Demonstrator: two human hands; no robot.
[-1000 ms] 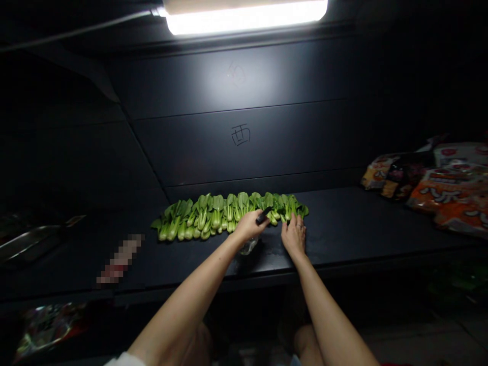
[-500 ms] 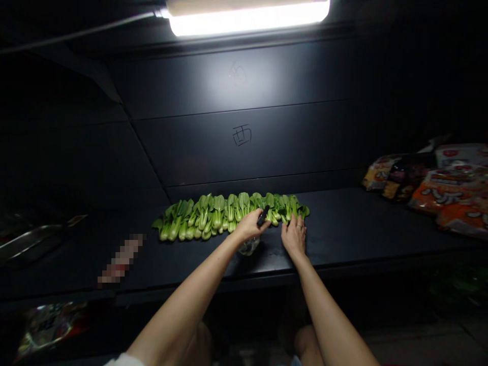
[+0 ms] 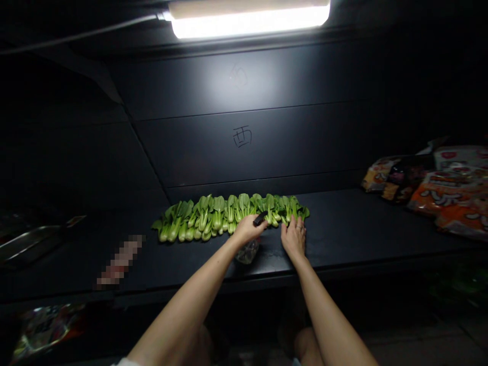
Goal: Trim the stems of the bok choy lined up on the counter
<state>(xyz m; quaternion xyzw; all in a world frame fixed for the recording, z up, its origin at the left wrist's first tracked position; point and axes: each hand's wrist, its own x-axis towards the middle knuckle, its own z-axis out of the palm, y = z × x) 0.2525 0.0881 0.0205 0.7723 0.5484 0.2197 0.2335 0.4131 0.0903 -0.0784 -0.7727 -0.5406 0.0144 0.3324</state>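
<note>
A long row of green bok choy (image 3: pixel 204 216) lies on the dark shelf, leaves toward the back wall and pale stems toward me. My left hand (image 3: pixel 248 229) is closed around what looks like a spray bottle, just in front of the row; its black head (image 3: pixel 260 218) sticks out above my fingers and its clear body (image 3: pixel 247 251) shows below. Farther right, my right hand (image 3: pixel 295 235) rests with stretched fingers, its fingertips touching the stems at the row's right end. A ring is on one finger.
Colourful snack bags (image 3: pixel 450 193) lie on the shelf at the right. A metal tray (image 3: pixel 30 244) and a blurred-out patch (image 3: pixel 120 262) are at the left. Overhead hangs a bright tube lamp (image 3: pixel 249 20). A shiny package (image 3: pixel 48 325) sits below the shelf's front edge (image 3: pixel 263 280).
The bottle in my left hand has tipped: its black head now lies flatter and its clear body has swung a little toward me. My right hand has barely moved.
</note>
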